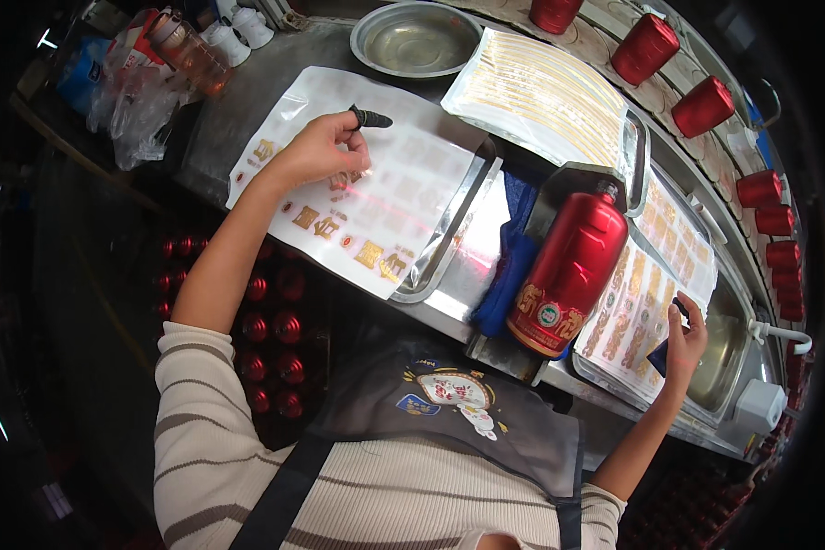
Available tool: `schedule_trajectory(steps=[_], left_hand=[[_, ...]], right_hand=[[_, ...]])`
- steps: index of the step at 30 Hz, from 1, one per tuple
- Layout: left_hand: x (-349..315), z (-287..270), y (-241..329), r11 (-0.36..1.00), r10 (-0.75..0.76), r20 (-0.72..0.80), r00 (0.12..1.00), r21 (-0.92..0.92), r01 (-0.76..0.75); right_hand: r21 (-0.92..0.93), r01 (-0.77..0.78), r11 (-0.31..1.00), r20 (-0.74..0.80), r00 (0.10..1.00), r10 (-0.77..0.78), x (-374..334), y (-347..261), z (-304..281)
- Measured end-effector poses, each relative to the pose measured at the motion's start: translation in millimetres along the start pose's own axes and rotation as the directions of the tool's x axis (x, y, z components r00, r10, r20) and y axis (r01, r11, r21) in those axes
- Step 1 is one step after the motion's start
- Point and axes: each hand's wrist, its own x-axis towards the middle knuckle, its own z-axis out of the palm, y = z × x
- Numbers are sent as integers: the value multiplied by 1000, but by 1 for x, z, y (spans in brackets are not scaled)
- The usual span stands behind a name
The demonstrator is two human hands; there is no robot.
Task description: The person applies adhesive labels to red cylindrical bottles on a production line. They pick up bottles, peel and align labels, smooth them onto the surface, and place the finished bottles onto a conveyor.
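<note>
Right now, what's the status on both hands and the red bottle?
Left hand over white decal sheet, grip unclear. Right hand by gold-patterned sheets, grip unclear. Red bottle between, untouched. Blue cloth alongside bottle.

Red bottle (573, 266): we note large gold characters (529, 298) low on its body, either side of a round green-and-white emblem (548, 314); finer print beneath, too small for us to read. Left-hand decal sheet (403, 156): bold gold characters (317, 223) in pairs, small round red emblems (346, 241) among them; farther rows faint. Right-hand decal sheet (628, 316): columns of gold and dark marks, too small to make out. Grey apron (522, 438): we see red lettering (456, 390) on a rounded white panel, pale marks on a blue badge (417, 405).
</note>
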Motion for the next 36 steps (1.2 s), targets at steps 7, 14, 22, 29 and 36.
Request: schedule_trajectory(steps=[7, 14, 22, 29, 36], left_hand=[[78, 0, 26, 874, 245, -312, 918, -340, -348], [232, -31, 23, 982, 186, -545, 817, 118, -145], [270, -22, 5, 720, 276, -418, 866, 686, 102], [179, -17, 45, 820, 521, -346, 780, 456, -345], [14, 81, 101, 837, 531, -152, 833, -61, -544]], right_hand=[[90, -9, 996, 2, 1000, 9, -6, -4, 8], [176, -104, 979, 50, 994, 96, -26, -46, 24], [149, -113, 982, 66, 992, 104, -81, -81, 35], [50, 411, 910, 171, 894, -414, -97, -135, 61], [-14, 540, 842, 132, 835, -534, -95, -131, 99]])
